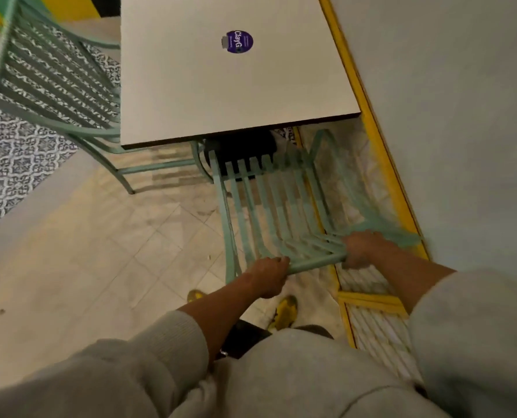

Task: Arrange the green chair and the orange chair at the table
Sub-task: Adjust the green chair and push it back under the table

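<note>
A green slatted chair (269, 200) stands at the near edge of the white table (191, 95), its seat front partly under the tabletop. My left hand (267, 274) grips the left end of the chair's top back rail. My right hand (360, 248) grips the same rail further right. The chair's right side is blurred. No orange chair is in view.
A second green chair (55, 76) stands at the table's left side over patterned floor tiles. A pale wall with a yellow floor border (381, 164) runs close along the right. A purple round sticker (238, 41) lies on the tabletop. My yellow shoes (286, 312) are just behind the chair.
</note>
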